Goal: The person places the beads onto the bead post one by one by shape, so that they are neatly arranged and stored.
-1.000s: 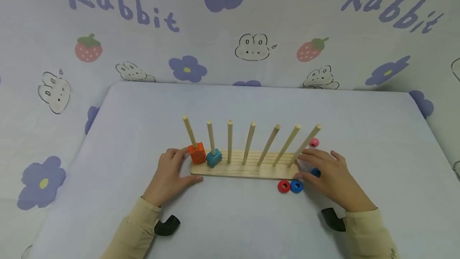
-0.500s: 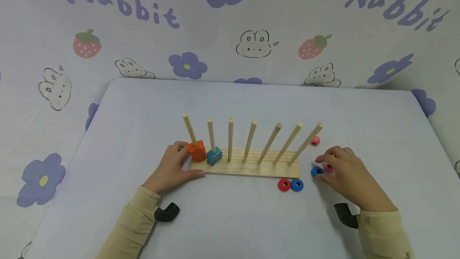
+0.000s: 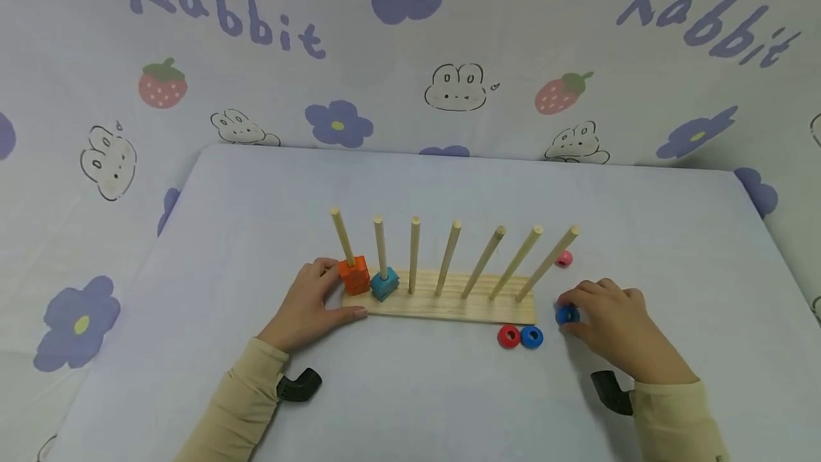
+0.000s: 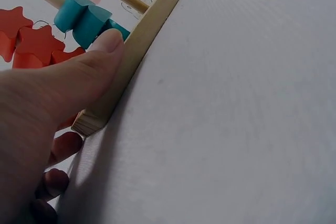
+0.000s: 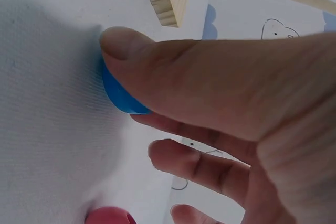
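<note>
A wooden peg board (image 3: 449,311) with a row of several upright dowels lies across the table. At its left end my left hand (image 3: 306,310) grips it, thumb along the front edge and fingers round the end. Orange star-shaped blocks (image 3: 354,276) are stacked on the leftmost peg, and teal blocks (image 3: 385,284) on the one beside it. Off the board's right end, my right hand (image 3: 618,330) pinches a blue ring (image 5: 122,95) between thumb and fingers, close over the table. The thumb covers much of that ring in the right wrist view.
A red ring (image 3: 509,336) and another blue ring (image 3: 532,337) lie at the board's front right edge. A pink bead (image 3: 564,258) sits behind its right end. Near the right hand lies a reddish-pink bead (image 5: 111,216). Rabbit-patterned cloth (image 3: 385,77) hangs behind the table.
My right hand has left the board's right end, moved right and taken the blue ring between thumb and fingers. My left hand stays on the board's left end.
</note>
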Action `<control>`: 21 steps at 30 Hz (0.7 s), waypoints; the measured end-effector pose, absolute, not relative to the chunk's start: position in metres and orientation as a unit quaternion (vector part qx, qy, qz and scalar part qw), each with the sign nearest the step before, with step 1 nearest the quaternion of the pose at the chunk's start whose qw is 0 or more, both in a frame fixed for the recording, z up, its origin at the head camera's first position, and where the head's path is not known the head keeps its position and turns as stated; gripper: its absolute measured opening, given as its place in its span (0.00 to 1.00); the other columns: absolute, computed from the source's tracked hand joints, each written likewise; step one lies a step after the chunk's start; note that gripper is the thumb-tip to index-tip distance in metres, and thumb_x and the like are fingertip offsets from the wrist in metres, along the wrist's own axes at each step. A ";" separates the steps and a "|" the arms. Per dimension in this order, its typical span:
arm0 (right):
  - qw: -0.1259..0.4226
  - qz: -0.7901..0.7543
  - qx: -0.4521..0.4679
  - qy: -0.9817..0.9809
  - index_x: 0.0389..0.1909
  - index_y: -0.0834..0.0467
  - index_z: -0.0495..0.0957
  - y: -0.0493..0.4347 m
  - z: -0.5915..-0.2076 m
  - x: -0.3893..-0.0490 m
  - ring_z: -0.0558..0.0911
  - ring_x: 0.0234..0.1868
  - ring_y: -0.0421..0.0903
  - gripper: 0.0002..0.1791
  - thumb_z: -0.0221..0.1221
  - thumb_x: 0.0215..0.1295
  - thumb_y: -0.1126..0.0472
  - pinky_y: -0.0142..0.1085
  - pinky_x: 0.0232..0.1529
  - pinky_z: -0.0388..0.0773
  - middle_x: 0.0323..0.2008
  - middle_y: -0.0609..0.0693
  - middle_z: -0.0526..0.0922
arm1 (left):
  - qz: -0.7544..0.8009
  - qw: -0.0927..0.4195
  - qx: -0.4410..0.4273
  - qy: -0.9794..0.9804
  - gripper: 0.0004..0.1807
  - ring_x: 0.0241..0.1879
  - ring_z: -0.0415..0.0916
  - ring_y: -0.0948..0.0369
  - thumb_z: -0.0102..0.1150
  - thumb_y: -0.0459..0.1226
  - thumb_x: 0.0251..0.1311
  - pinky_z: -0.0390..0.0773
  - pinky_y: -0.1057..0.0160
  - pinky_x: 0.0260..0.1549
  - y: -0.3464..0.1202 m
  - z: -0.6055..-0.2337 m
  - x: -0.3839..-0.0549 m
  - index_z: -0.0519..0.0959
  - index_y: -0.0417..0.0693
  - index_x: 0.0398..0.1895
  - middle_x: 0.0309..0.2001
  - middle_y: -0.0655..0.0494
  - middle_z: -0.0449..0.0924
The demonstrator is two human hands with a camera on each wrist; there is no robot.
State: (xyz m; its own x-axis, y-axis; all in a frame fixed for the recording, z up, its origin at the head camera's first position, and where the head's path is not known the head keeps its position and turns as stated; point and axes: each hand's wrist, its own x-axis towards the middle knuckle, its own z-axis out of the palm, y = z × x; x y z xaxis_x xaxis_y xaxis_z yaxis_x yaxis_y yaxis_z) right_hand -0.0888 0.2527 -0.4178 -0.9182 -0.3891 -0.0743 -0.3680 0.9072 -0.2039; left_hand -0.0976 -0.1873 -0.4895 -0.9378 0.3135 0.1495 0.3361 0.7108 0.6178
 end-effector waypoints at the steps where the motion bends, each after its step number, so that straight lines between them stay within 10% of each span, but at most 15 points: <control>1: 0.059 -0.093 -0.192 0.975 0.42 0.54 0.82 0.252 -0.418 -0.089 0.76 0.43 0.52 0.18 0.73 0.48 0.59 0.55 0.38 0.66 0.40 0.48 0.82 | -0.337 0.017 -0.175 -0.925 0.37 0.50 0.66 0.54 0.73 0.56 0.43 0.66 0.55 0.48 -0.187 -0.490 -0.098 0.75 0.55 0.58 0.51 0.52 0.71; 9: 0.049 -0.129 -0.185 0.973 0.44 0.62 0.78 0.249 -0.413 -0.091 0.79 0.41 0.54 0.18 0.69 0.53 0.63 0.53 0.42 0.71 0.41 0.57 0.83 | -0.341 0.024 -0.168 -0.925 0.36 0.49 0.66 0.55 0.73 0.56 0.43 0.66 0.56 0.48 -0.189 -0.493 -0.097 0.76 0.56 0.57 0.50 0.55 0.71; 21: -0.136 -0.181 -0.282 0.932 0.45 0.65 0.76 0.234 -0.362 -0.089 0.80 0.36 0.46 0.24 0.71 0.44 0.71 0.35 0.36 0.79 0.43 0.55 0.77 | -0.338 0.018 -0.159 -0.927 0.37 0.49 0.66 0.57 0.72 0.58 0.44 0.67 0.57 0.48 -0.189 -0.494 -0.098 0.75 0.57 0.58 0.51 0.56 0.71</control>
State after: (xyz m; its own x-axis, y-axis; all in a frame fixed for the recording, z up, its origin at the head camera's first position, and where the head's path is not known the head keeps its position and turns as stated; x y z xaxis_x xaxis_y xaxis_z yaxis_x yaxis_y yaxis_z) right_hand -0.0889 0.2336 -0.3618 -0.8037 -0.4764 0.3564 -0.5752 0.7754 -0.2606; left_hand -0.0980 -0.1891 -0.4945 -0.9489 0.2823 0.1410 0.3068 0.7206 0.6218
